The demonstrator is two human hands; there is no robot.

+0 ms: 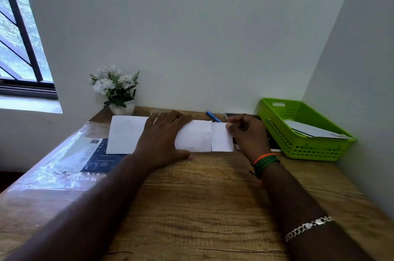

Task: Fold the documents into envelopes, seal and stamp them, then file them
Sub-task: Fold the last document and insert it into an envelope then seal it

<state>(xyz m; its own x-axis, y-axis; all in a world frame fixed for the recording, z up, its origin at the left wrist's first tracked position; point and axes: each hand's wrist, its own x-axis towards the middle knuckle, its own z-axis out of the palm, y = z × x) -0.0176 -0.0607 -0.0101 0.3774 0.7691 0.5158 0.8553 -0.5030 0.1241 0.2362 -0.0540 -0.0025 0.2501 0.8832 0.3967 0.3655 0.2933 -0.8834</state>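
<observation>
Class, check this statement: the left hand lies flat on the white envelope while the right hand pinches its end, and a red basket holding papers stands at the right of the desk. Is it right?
One detail is wrong: the basket is green, not red, as the head view shows. The rest stands: the left hand lies flat on the white envelope, the right hand pinches its end, and the basket holds papers at the right of the desk.
</observation>
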